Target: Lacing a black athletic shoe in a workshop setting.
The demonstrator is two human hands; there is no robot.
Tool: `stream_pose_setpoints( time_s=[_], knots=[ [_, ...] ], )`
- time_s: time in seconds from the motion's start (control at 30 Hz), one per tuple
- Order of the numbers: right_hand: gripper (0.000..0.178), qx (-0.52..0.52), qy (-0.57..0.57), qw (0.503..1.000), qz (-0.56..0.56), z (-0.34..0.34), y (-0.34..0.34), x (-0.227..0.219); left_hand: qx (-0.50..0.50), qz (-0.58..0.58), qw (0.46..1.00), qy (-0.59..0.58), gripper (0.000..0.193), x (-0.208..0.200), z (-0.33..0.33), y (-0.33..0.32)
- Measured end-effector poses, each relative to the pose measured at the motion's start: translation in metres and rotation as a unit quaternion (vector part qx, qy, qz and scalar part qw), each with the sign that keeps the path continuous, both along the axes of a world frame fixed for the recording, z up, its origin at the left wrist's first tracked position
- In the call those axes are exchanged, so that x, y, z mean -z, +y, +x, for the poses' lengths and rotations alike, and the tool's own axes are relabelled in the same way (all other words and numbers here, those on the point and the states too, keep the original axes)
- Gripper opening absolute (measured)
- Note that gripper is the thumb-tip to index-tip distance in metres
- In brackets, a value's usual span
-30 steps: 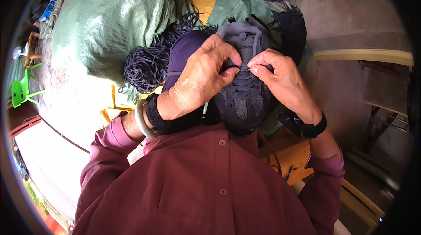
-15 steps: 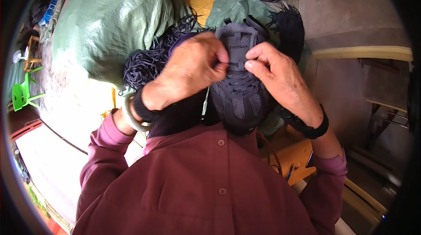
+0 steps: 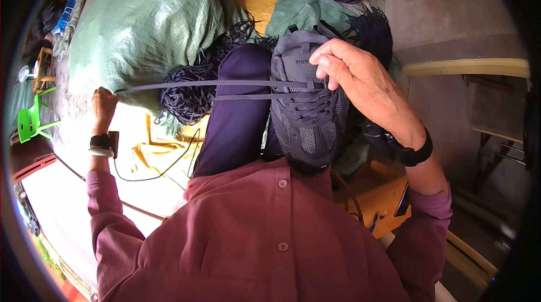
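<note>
A dark grey sneaker (image 3: pixel 307 139) rests on my lap with its toe toward me, its lower rows laced. From its upper part a long flat dark shoelace (image 3: pixel 189 84) stretches left to my left hand (image 3: pixel 103 104), which is closed around it far out to the side. A second stretch of lace runs just below, and its left end hangs loose by my knee. My right hand (image 3: pixel 356 77) is at the sneaker's right upper edge beside the tongue, thumb and finger pressed together. What those fingertips pinch is hidden.
A heap of dark laces (image 3: pixel 185 102) lies beyond my left knee, against a big pale green sack (image 3: pixel 146 31). Another dark fringed bundle (image 3: pixel 373 34) is behind the sneaker. To the right is an orange-brown wooden surface (image 3: pixel 386 212) with small items. A green chair (image 3: pixel 31 118) stands far left.
My left hand has swung from the sneaker far out to the left, drawing the lace out straight. My right hand has stayed by the tongue, shifting only slightly.
</note>
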State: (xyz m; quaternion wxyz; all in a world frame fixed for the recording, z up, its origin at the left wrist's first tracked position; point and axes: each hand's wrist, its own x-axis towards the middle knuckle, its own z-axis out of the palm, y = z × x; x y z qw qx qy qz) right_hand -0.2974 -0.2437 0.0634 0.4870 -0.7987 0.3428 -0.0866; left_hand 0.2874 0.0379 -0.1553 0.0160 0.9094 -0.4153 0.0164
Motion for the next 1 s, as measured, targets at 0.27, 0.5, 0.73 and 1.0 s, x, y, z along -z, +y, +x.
stream_pose_setpoints(
  time_s=[0.27, 0.5, 0.73, 1.0],
  knots=[
    [0.013, -0.047, 0.031, 0.989, -0.135, -0.001, 0.000, 0.000, 0.019, -0.016, 0.981, 0.193, 0.018, 0.010, -0.036, -0.016],
    [0.011, -0.064, 0.024, 0.982, -0.176, 0.001, 0.007, 0.000, 0.134, -0.196, 0.763, 0.601, 0.005, -0.074, -0.237, -0.111],
    [0.010, -0.041, 0.022, 0.989, -0.142, 0.007, 0.014, -0.005, 0.394, -0.153, 0.754, 0.503, 0.019, -0.144, -0.356, -0.154],
    [0.009, -0.059, -0.001, 0.989, -0.137, 0.025, 0.016, -0.002, 0.275, 0.056, 0.734, 0.619, 0.024, -0.155, -0.330, -0.161]
  ],
)
